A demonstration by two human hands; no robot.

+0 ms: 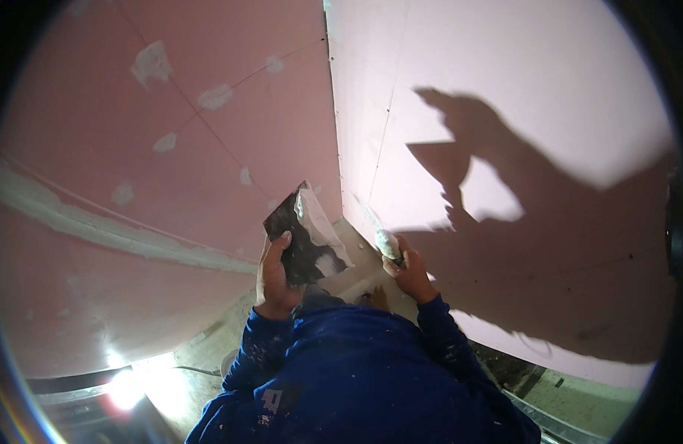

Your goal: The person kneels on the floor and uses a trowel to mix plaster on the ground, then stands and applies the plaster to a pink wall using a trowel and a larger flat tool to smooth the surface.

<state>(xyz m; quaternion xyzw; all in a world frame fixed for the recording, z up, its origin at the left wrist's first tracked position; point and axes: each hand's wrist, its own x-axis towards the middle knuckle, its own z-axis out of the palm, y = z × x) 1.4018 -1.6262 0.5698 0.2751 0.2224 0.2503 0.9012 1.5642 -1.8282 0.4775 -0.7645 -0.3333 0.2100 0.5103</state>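
My left hand [276, 280] grips the near left side of a dark flat plate [283, 235], thumb on its upper face. White filling compound [317, 222] lies in a ridge along the plate's right part, with a smaller smear lower down. In my right hand [411, 274] is a putty knife [386, 243], its handle coated white. Its blade is seen nearly edge-on and points up toward the right wall. The knife and the plate are apart. Fingers under the plate are hidden.
Pink wallboards [245, 155] with white filled patches stand on my left, meeting the right wall [460, 44] at a corner seam [334, 118]. My shadow [497, 155] falls across the right wall. A bright lamp [126, 388] and a cable [197, 369] are at lower left.
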